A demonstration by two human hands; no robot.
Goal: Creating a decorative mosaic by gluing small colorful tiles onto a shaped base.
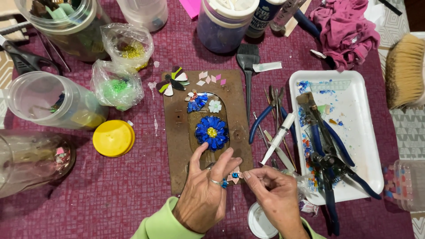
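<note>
My left hand (204,190) and my right hand (273,194) meet at the near edge of a brown board (175,128). Together their fingertips pinch a small pink mosaic flower with a blue centre (234,176). My left hand wears a ring with a blue stone. Just beyond my left fingers on the board lies a large blue flower with a yellow centre (212,132). Farther up are a smaller blue and red piece (196,101), a white flower (215,106), a dark butterfly (173,82) and loose pink chips (210,79).
A white tray (354,110) with blue-handled pliers (327,155) and glass bits sits right. A syringe (278,138) and hand tools lie beside it. A yellow lid (113,138), plastic jars (53,101), bagged beads (117,85), a black brush (248,66), a bristle brush (403,71) and a pink cloth (345,28) surround the board.
</note>
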